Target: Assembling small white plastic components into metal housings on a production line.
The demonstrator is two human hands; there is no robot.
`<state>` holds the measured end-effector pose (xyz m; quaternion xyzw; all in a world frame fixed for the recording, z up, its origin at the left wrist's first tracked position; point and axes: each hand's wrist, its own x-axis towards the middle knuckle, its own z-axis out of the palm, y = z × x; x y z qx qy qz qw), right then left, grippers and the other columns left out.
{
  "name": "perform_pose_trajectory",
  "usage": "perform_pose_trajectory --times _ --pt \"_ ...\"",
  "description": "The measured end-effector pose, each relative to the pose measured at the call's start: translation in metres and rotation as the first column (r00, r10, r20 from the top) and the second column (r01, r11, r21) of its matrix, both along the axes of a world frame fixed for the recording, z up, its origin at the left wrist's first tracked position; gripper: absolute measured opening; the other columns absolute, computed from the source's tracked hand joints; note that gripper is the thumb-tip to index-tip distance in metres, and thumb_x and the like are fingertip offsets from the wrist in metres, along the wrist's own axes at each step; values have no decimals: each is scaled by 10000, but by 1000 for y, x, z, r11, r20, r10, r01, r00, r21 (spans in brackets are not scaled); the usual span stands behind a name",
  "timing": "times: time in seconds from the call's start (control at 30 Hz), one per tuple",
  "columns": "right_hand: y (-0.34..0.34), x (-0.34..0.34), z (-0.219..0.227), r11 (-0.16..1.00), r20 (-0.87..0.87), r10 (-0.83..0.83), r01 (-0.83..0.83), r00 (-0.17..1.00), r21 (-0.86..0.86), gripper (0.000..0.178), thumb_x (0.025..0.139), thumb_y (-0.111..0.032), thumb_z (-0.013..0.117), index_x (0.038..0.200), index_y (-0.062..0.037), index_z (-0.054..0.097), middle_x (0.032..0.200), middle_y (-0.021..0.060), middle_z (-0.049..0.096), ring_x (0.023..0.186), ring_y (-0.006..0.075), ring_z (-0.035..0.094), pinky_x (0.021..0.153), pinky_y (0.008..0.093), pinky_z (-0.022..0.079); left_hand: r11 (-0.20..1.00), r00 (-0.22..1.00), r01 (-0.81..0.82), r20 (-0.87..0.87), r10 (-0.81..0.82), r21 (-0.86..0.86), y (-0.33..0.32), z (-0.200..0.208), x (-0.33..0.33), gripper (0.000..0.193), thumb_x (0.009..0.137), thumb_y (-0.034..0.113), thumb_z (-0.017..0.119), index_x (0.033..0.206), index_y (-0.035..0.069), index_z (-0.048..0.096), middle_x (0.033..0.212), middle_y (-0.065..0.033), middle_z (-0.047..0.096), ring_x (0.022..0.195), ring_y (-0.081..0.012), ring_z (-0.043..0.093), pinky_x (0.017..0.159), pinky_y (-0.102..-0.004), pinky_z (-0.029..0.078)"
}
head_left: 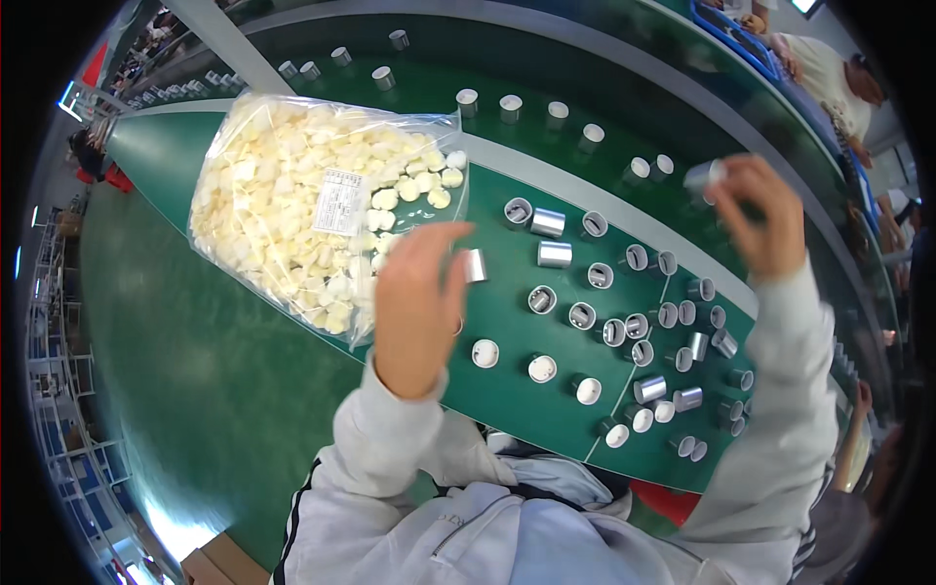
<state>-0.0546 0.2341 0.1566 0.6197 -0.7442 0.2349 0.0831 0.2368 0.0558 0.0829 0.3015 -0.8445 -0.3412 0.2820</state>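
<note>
right hand (770, 222) pinching blurred silver cup (699, 176), left hand (414, 307) part-hiding second cup (476, 265), grip unclear

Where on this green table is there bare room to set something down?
The broadest bare patch is the green table's far-left end, bordered by the clear plastic bag. A narrower strip lies between the white-filled cups and the near edge. It's crowded on the right, where silver cups cluster.

Bright light; glare on floor (205, 390); edges warped, seemingly soft.
</note>
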Motion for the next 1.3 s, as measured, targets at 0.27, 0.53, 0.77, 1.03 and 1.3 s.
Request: perform_pose_trajectory --times 0.27,0.53,0.77,1.03,1.3 --pt "-42 -190 -120 778 -96 -446 439 890 449 299 792 -367 713 979 -133 723 1013 130 697 977 322 657 882 422 520 948 931 -72 318 176 -311 -59 -90 20 251 734 -25 633 973 33 682 963 -173 591 948 -360 570 813 -425 471" --pt "-10 -119 -37 929 85 -357 343 930 140 197 877 -236 683 977 -67 696 934 76 679 855 210 650 793 312 504 957 964 -22 -249 98 289 -2 -15 -8 194 834 -98 573 1015 -49 623 933 -116 626 823 -220 646 767 -300 526" --pt "40 69 7 978 563 206 -188 800 -90 272 754 -24 774 1002 8 666 996 139 648 844 204 643 734 306 529 133 778 596 -610 148 792 90 2 -79 215 825 -127 613 992 -17 533 1032 -161 606 937 -238 654 793 -342 572" --pt "62 93 -18 980 751 45 117 659 -161 282 724 33 777 981 21 661 1021 147 644 805 201 648 720 294 541 410 732 591 -675 91 695 120 -17 -90 214 837 -157 588 998 -19 554 1082 -171 600 930 -214 646 797 -316 565" --pt "71 86 -19 977 605 148 -20 783 -214 196 723 65 745 903 17 685 1059 170 642 807 207 656 734 290 536 554 606 658 -795 13 510 121 -16 -97 234 837 -185 577 1032 -60 541 1053 -213 625 988 -269 667 841 -327 568"
